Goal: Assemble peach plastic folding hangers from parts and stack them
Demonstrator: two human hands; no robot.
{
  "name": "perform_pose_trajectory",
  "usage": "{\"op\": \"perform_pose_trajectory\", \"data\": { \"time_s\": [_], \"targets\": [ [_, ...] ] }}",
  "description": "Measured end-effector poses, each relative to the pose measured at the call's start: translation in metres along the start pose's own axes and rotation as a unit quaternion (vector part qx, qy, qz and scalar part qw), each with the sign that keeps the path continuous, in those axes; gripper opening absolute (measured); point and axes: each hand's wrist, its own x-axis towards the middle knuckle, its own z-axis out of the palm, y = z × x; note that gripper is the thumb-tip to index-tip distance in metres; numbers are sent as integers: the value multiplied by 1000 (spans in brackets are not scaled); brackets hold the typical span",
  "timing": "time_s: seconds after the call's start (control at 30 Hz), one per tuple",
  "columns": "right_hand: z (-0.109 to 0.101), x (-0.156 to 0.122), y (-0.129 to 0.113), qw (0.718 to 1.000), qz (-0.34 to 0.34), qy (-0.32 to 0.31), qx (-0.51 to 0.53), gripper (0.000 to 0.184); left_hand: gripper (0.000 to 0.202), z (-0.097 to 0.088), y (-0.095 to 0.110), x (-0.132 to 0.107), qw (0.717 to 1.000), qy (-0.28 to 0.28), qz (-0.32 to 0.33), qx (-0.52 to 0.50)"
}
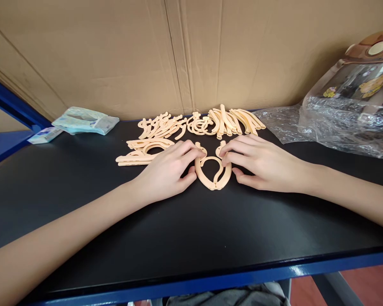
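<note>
A peach plastic folding clothes hanger (pixel 222 182) lies on the black tabletop, its two arms folded up into a teardrop shape with a ring-like piece between them. My left hand (pixel 169 170) has its fingertips closed on the upper end of the left arm. On the opposite side, my right hand (pixel 263 163) grips the upper end of the right arm with bent fingers. Beside my left hand lie other folded peach hangers (pixel 135 160), partly covered by that hand.
Behind the hands are piles of loose peach parts: small hooked pieces (pixel 161 126), ring-shaped hooks (pixel 198 126) and curved arms (pixel 225 121). Light-blue packets (pixel 86 120) sit at the back left. Clear plastic wrap (pixel 344 123) and a brown-lidded bottle (pixel 354 80) stand right. Cardboard (pixel 121 55) walls the back.
</note>
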Motion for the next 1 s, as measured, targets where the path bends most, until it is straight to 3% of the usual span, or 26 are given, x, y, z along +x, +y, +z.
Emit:
{"op": "perform_pose_trajectory", "data": {
  "time_s": [0.5,0.77,1.0],
  "targets": [
    [5,0,7,996,88,35,7,15,24,-2,8,1,999,28,7,35],
    [4,1,1,996,77,18,29,19,12,0,10,-1,995,49,77,-28],
    [7,-1,2,993,73,16,91,10,43,0,10,-1,997,31,35,-54]
  ]
}}
